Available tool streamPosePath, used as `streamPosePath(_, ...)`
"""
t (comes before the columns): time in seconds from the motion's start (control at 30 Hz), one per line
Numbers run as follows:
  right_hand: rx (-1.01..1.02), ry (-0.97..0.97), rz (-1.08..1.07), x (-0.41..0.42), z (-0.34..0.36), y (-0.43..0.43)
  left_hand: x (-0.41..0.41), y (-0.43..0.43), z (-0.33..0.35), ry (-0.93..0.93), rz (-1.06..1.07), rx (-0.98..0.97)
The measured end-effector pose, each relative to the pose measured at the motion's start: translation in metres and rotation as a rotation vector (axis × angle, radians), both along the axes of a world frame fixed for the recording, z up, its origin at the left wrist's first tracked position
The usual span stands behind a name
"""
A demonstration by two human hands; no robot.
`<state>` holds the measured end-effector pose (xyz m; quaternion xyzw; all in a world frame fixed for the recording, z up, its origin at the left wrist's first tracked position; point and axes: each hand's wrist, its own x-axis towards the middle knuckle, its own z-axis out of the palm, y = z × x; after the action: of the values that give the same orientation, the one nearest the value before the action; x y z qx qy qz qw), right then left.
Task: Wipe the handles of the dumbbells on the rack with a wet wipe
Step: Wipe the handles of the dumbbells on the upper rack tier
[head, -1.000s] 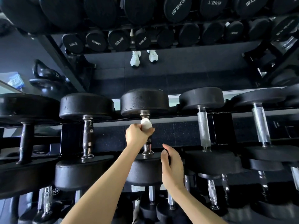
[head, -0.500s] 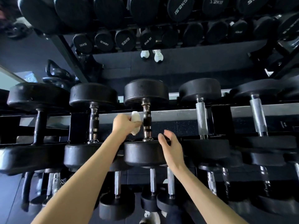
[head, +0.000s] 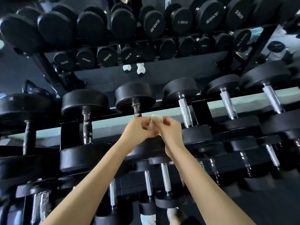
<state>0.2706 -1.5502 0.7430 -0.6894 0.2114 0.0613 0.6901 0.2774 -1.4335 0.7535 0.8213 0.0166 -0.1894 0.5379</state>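
Observation:
Black dumbbells with metal handles lie side by side on a black rack (head: pixel 69 133). Both my hands meet in front of the middle dumbbell (head: pixel 135 96), just below the visible top of its handle (head: pixel 136 109). A small white wet wipe (head: pixel 155 121) sits between them. My left hand (head: pixel 139 129) pinches its left side and my right hand (head: pixel 170 129) pinches its right side. The wipe is off the handle. The lower part of that handle is hidden behind my hands.
Neighbouring dumbbells stand at left (head: pixel 85 103) and right (head: pixel 180 91), the right ones with bright silver handles (head: pixel 185 112). A lower tier holds smaller dumbbells (head: pixel 165 177). A mirror behind reflects more weights (head: pixel 154 26) and white shoes (head: pixel 140 69).
My left hand took the wipe off the middle handle. My right hand left the dumbbell's near head and rose to join it; both now pinch the wipe.

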Motion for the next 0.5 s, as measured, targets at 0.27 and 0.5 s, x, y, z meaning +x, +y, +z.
streamPosePath(0.27,-0.078,0.058,-0.162,0.018,0.001,-0.115,0.011,-0.037,-0.001,0.041,0.169,0.034)
streamPosePath(0.5,-0.612,-0.075,-0.025,0.075,-0.028,-0.178,0.064,-0.093,-0.005,-0.087,0.365,0.163)
